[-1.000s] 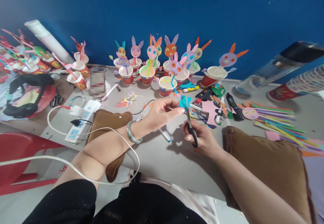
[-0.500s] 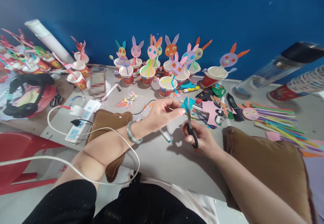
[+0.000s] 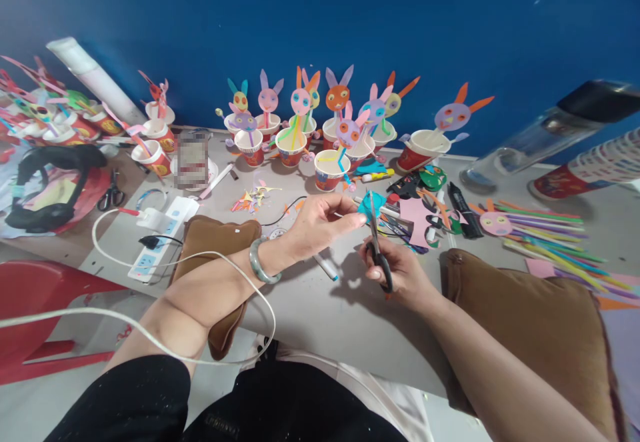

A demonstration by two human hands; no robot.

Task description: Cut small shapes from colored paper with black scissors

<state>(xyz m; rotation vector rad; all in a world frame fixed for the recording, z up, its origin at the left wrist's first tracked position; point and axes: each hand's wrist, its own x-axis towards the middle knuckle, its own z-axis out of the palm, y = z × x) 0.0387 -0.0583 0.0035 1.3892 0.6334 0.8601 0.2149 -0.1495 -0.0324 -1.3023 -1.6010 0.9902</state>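
Between the thumb and fingers of my left hand (image 3: 325, 225) is a small piece of blue paper (image 3: 370, 206). My right hand (image 3: 397, 272) is closed around the black handles of a pair of scissors (image 3: 380, 262), and their blades reach up to the paper, crossing it. A capped marker (image 3: 327, 267) lies on the table below my left hand. Just past my hands stands a paper cup (image 3: 332, 174) with a purple rabbit-faced figure (image 3: 349, 135) in it. Pink paper with cut-outs (image 3: 414, 219) rests to the right.
Several cups with rabbit figures line the blue wall. Colourful paper strips (image 3: 550, 229) and a brown cushion (image 3: 530, 335) are at the right, with a clear bottle (image 3: 535, 139) behind. At the left are a power strip (image 3: 165, 235) and a white cable (image 3: 150, 342) looping over my left arm.
Almost nothing differs. Both hands keep their places, with the blue paper and the scissors held as before.
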